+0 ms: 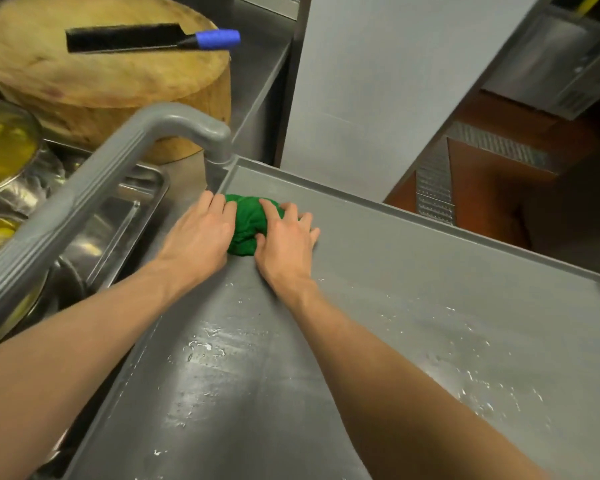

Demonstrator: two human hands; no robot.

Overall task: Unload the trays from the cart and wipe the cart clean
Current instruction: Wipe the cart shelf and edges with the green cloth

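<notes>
The grey cart top (pixel 413 282) fills the lower right of the head view, wet with streaks and white specks. A bunched green cloth (pixel 248 221) lies near its far left corner, by the grey handle (pixel 94 188). My left hand (pixel 196 237) presses on the cloth's left side and my right hand (pixel 284 244) on its right side, fingers spread over it. No tray stands on the cart top. Steel trays (pixel 125 216) sit on the counter to the left, beyond the handle.
A round wooden chopping block (pixel 94 81) with a blue-handled cleaver (pixel 153 38) stands on the steel counter at the back left. Bowls of yellow food (pixel 0 147) are at the far left. A grey panel (pixel 378 91) rises behind the cart.
</notes>
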